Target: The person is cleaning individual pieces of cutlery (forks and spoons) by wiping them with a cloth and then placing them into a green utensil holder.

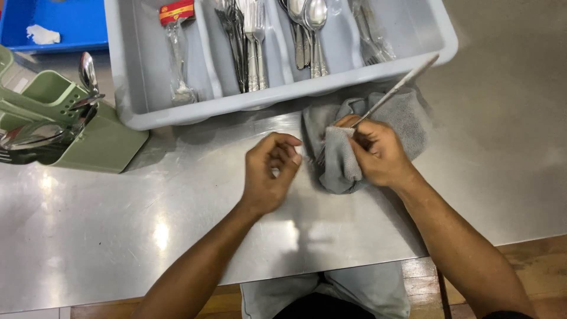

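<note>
A clear plastic packet (177, 56) with red-and-yellow header lies in the grey tray's (127, 88) left compartment.

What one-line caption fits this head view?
Right hand wipes a fork with a grey cloth beside a cutlery tray; left hand empty.

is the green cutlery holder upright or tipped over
Tipped over: the green cutlery holder lies on its side on the steel table, with spoons sticking out sideways from it.
</note>
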